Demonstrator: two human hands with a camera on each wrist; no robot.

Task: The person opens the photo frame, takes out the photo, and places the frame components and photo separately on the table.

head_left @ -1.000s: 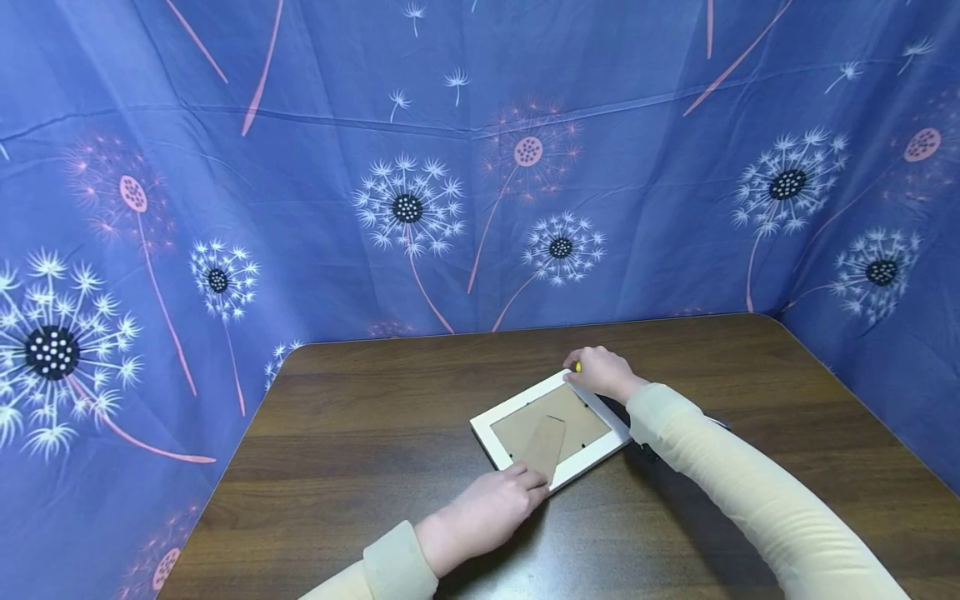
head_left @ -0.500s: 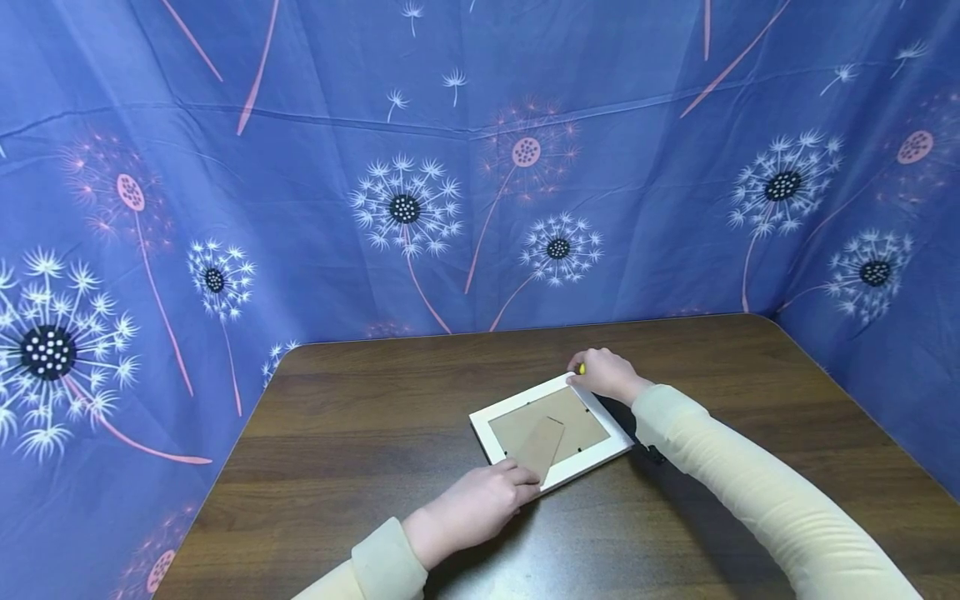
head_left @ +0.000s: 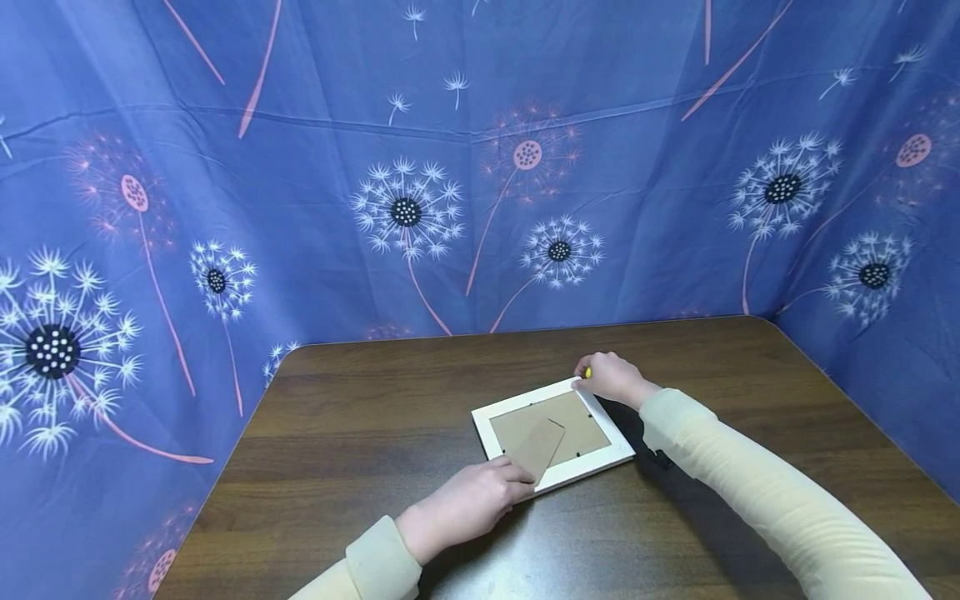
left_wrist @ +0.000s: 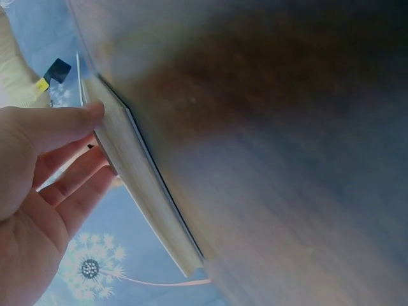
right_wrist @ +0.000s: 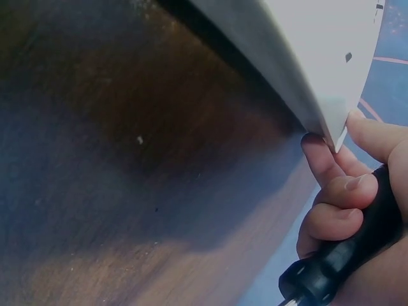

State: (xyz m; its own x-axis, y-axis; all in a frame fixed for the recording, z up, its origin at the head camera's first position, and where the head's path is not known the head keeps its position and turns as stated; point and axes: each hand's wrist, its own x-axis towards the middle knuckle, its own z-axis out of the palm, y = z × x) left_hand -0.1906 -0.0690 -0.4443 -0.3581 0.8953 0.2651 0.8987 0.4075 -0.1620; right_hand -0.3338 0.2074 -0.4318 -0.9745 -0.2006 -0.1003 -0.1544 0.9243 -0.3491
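A white picture frame (head_left: 602, 461) lies face down at the middle of the table, its brown backing board and stand flap (head_left: 537, 452) upward. My left hand (head_left: 467, 505) pinches the near edge: in the left wrist view the thumb lies on the frame's side (left_wrist: 143, 182) and the fingers reach to the back. At the far right corner, my right hand (head_left: 611, 379) holds that corner (right_wrist: 331, 121) between thumb and fingertips. Its lower fingers also curl round the black handle of a screwdriver (right_wrist: 360, 245). The handle's yellow end shows in the head view, while most of the metal shaft is out of view.
The brown wooden table (head_left: 360, 433) extends around the frame on all sides. A blue dandelion-print cloth (head_left: 300, 208) hangs behind it and at both sides. Below the right cuff a small black piece (head_left: 663, 459) shows.
The frame has turned slightly clockwise in the head view. My left hand has moved a little left with the near edge, my right hand a little right and nearer with the corner.
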